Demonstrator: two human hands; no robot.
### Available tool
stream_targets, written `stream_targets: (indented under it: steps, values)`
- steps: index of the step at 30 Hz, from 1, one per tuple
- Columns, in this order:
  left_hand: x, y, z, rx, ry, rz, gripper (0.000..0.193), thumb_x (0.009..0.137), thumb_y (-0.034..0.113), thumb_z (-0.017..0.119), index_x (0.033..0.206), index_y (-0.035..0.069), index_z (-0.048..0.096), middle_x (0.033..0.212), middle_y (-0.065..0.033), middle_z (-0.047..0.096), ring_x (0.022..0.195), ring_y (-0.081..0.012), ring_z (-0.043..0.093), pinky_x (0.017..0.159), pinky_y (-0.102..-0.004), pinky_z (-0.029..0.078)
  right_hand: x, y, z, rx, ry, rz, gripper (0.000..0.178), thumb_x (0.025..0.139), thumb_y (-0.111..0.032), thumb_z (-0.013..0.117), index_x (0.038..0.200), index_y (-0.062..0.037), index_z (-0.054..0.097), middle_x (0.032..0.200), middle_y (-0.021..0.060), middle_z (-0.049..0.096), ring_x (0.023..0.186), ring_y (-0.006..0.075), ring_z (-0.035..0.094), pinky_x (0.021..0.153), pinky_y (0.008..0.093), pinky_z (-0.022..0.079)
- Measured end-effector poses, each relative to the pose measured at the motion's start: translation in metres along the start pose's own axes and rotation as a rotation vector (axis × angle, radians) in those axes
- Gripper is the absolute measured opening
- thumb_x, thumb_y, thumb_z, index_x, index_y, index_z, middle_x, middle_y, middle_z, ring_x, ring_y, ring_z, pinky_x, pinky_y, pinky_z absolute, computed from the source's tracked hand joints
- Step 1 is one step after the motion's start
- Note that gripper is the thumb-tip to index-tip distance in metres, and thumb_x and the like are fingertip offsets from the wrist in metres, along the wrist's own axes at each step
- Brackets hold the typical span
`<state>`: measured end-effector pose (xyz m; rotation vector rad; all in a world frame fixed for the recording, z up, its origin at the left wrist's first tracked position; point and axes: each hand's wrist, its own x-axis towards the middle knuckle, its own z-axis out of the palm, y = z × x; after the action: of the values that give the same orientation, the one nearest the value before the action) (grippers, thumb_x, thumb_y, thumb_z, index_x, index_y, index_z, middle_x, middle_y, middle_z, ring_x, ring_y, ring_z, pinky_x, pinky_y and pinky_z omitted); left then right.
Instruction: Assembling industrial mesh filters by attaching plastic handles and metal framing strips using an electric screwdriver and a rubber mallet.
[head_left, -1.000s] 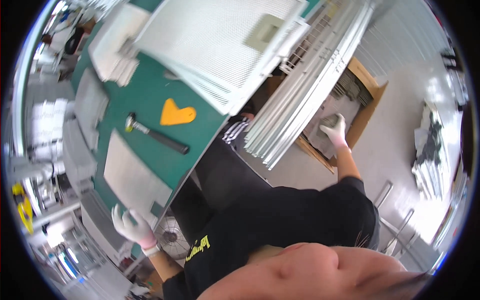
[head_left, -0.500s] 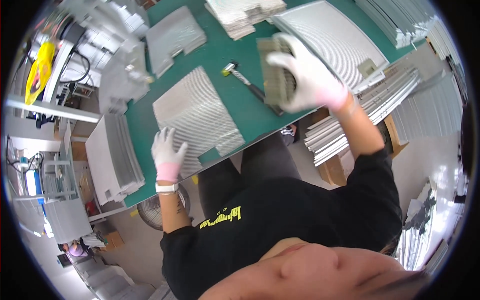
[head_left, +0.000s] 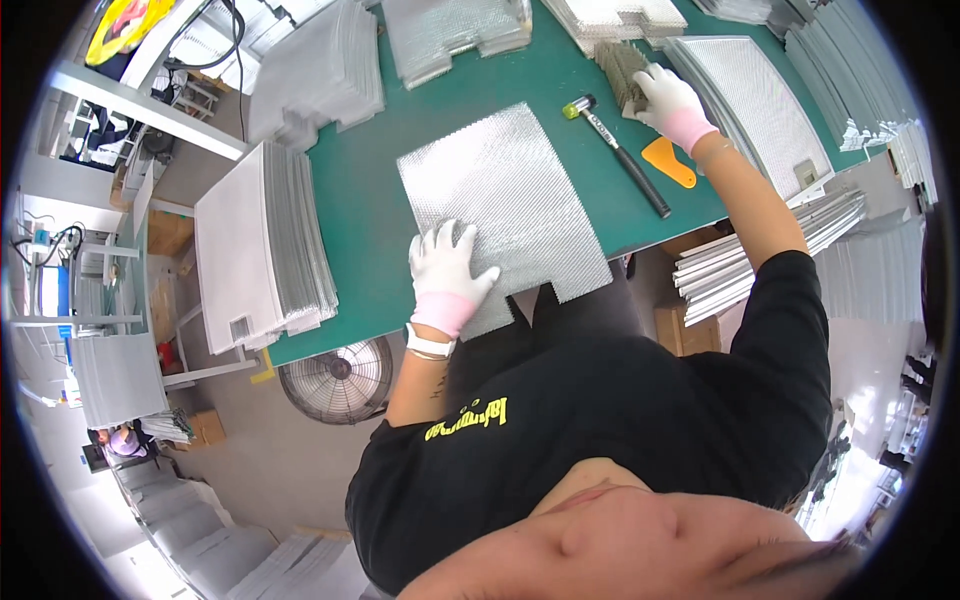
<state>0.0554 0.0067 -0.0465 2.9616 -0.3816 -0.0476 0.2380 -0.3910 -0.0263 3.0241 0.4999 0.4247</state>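
The silvery mesh sheet [head_left: 505, 190] lies flat on the green surface [head_left: 365, 215], its notched near edge hanging out over the person's lap. The gloved left hand [head_left: 447, 268] rests on it near that edge, fingers spread and gripping nothing. Across the way, the gloved right hand [head_left: 670, 100] has its fingers at a small grey-green block of layered, ridged pieces [head_left: 620, 72]; from here I can't tell whether they pinch it.

I'd judge the sheet light and springy, easily creased and perhaps slick under gloves, best taken by two opposite edges, away from the notch. The block looks denser, likely to slide apart unless squeezed across its sides.

As for writing, yellow lettering [head_left: 470, 418] crosses the black T-shirt [head_left: 600, 420], and small print marks the shaft of the black-handled mallet [head_left: 640, 180]. I see none on the orange scraper [head_left: 668, 163].
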Motion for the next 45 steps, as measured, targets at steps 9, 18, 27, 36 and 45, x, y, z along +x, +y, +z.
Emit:
stream_targets:
  steps: [9,18,27,36,45]
  values:
    - [-0.086,0.027,0.006,-0.836,0.222,0.440,0.038,0.081,0.016,0.070,0.116,0.003,0.063,0.118,-0.0130,0.061,0.116,-0.0342,0.055,0.105,-0.0452,0.039,-0.011,0.001,-0.005,0.037,-0.084,0.112,0.018,0.086,-0.023,0.066,0.101,-0.0124,0.067,0.099,0.0101,0.068,0.094,0.0320,0.065,0.083,0.0425,0.052]
    - [-0.139,0.027,0.111,-2.140,-0.476,-0.490,0.052,0.097,0.035,0.061,0.133,-0.001,0.051,0.128,-0.0158,0.059,0.119,-0.0260,0.057,0.105,-0.0405,0.042,-0.024,-0.010,-0.011,0.103,-0.027,0.271,0.020,0.088,-0.024,0.064,0.104,-0.0129,0.069,0.102,0.0119,0.069,0.096,0.0337,0.065,0.085,0.0422,0.052]
    - [-0.119,0.026,0.111,-2.127,-0.254,-0.597,0.044,0.093,0.030,0.069,0.126,0.005,0.054,0.124,-0.0130,0.059,0.113,-0.0248,0.058,0.101,-0.0413,0.045,-0.032,-0.023,-0.009,0.262,0.227,0.252,0.030,0.093,-0.019,0.060,0.120,-0.0058,0.055,0.101,0.0169,0.068,0.096,0.0335,0.066,0.086,0.0415,0.052]
    - [-0.105,0.033,0.113,-2.199,-0.097,-0.645,0.037,0.096,0.031,0.066,0.114,-0.001,0.061,0.109,-0.0126,0.065,0.102,-0.0247,0.062,0.091,-0.0392,0.048,-0.215,-0.241,-0.031,1.577,-0.466,0.162,0.018,0.088,-0.008,0.069,0.104,-0.0064,0.061,0.091,0.0024,0.065,0.082,0.0096,0.060,0.079,0.0275,0.050]
    - [-0.101,0.039,0.117,-2.161,0.014,-0.642,0.032,0.096,0.023,0.065,0.108,-0.007,0.066,0.104,-0.0143,0.068,0.094,-0.0208,0.066,0.086,-0.0355,0.050,-0.238,-0.281,0.041,2.250,-0.494,0.736,0.033,0.098,-0.027,0.061,0.119,-0.0011,0.057,0.092,0.0080,0.067,0.076,0.0125,0.064,0.071,0.0259,0.054]
